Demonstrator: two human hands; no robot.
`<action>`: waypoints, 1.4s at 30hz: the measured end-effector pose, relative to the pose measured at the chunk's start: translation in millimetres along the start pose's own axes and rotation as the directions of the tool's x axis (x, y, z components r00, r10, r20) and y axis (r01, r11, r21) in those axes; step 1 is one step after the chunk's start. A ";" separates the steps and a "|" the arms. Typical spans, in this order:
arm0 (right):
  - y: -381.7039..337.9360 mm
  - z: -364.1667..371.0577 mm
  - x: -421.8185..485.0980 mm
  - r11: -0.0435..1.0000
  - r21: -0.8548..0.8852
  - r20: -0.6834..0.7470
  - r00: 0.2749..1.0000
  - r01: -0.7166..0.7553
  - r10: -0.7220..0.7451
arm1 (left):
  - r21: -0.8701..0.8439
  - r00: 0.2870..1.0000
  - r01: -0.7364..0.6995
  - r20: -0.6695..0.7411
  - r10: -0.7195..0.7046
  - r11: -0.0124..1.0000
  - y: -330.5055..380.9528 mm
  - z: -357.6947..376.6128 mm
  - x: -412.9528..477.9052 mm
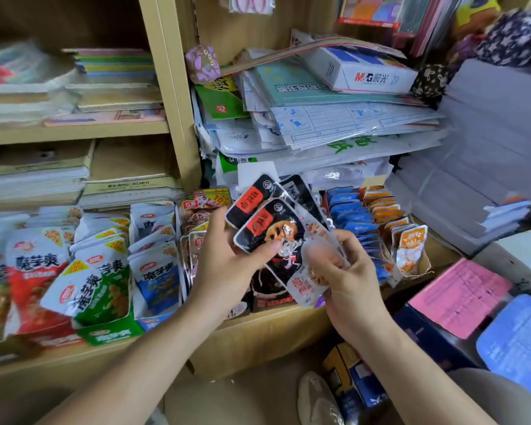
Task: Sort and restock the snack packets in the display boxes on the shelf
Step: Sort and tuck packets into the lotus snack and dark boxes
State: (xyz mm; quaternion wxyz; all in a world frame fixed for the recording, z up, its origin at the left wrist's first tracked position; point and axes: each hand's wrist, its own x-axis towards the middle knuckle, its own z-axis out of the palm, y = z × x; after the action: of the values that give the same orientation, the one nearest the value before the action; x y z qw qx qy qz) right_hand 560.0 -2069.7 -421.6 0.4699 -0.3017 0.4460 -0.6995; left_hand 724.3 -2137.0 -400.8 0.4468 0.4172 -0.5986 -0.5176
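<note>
Head view: glossy black foil snack packets (267, 222) are clamped by the left hand (224, 259), while the pale clear-plastic packet (307, 285) pinched by the right hand (347, 280) should be slid out squarely.

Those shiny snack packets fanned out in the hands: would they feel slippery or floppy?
Probably slippery: the snack packets have glossy film catching the light. Likely light, since the left hand and right hand hold a whole fan by pinching. Probably somewhat floppy, being thin flat pouches.
</note>
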 end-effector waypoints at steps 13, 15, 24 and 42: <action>-15.6 -2.1 23.7 0.969 -0.179 -0.005 0.985 -0.170 0.172 | -0.047 0.966 0.019 0.257 -0.006 0.999 -1.8 -62.8 18.2; -20.7 -9.2 28.4 0.978 -0.194 -0.019 0.997 -0.075 0.073 | -0.046 0.990 0.024 0.140 -0.017 0.999 -2.2 -77.7 23.0; -36.1 -37.2 25.1 0.881 -0.467 -0.005 0.996 0.081 -0.094 | 0.012 0.997 0.061 -0.042 -0.061 0.998 -14.8 -89.8 26.3; -45.9 -51.2 21.9 0.977 -0.168 0.069 0.990 0.133 -0.123 | 0.035 0.997 0.071 -0.025 -0.070 0.997 -16.0 -68.1 29.9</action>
State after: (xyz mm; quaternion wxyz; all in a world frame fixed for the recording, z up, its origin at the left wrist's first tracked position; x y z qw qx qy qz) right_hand 490.9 -2065.2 -401.5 0.4088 -0.3898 0.4705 -0.6779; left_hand 783.1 -2184.5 -409.2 0.4278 0.4520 -0.5874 -0.5173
